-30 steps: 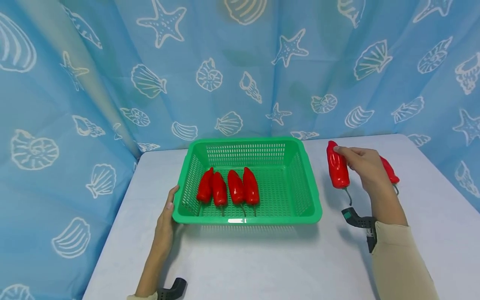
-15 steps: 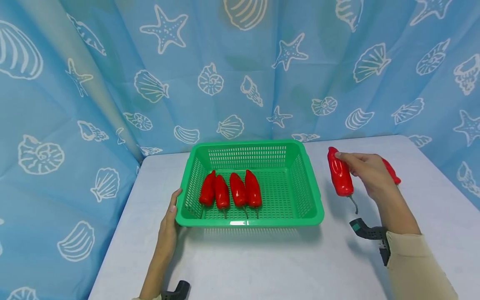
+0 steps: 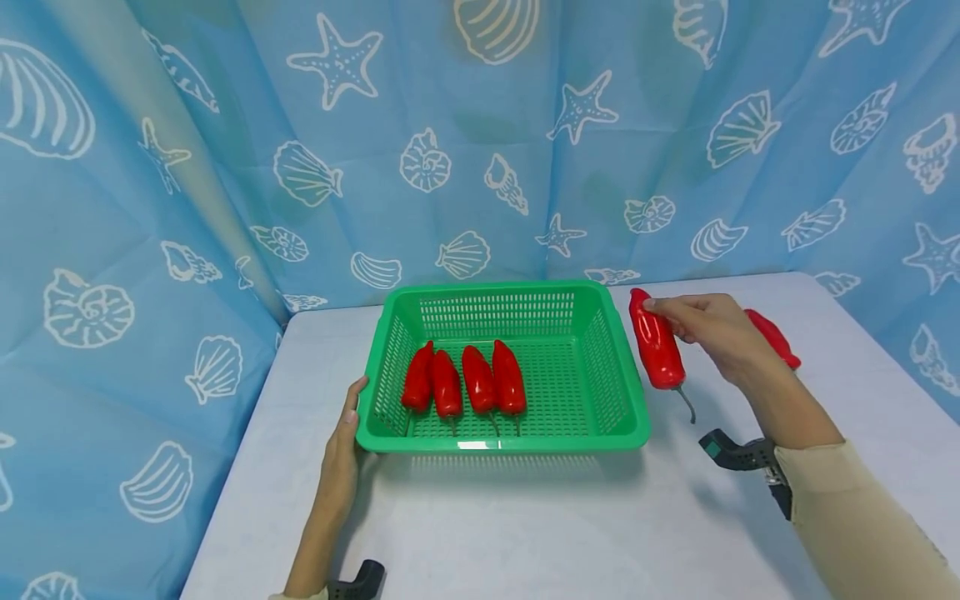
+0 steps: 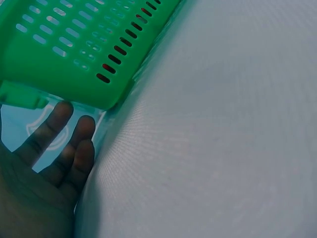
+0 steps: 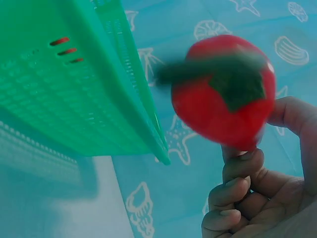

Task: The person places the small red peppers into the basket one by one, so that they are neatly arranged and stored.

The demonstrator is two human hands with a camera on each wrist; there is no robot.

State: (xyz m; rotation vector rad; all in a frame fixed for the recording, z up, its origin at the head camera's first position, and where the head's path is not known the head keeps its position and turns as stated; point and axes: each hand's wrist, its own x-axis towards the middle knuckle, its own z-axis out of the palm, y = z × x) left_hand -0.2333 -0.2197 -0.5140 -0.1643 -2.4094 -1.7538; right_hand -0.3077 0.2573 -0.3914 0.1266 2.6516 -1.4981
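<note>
My right hand (image 3: 722,335) pinches a red chili pepper (image 3: 657,342) near its tip, just right of the green plastic basket (image 3: 502,445). The pepper hangs above the table with its stem end down and toward me. In the right wrist view, the green stem cap of the pepper (image 5: 198,116) faces the camera, and the thumb and fingers hold it from behind. Straight fingers of my left hand (image 3: 342,467) touch the basket's left side. The left wrist view shows this hand (image 4: 44,168) with fingertips at the basket wall (image 4: 54,82).
Several red chili peppers (image 3: 509,379) lie side by side in the basket's left half. Another red pepper (image 3: 774,337) is on the white table (image 3: 510,533), partly behind my right forearm. A blue shell-patterned curtain (image 3: 510,217) hangs along the back and left.
My right hand has carried the pepper left toward the basket's right rim. My left hand stays at the basket's left side. The whole head view has shifted slightly.
</note>
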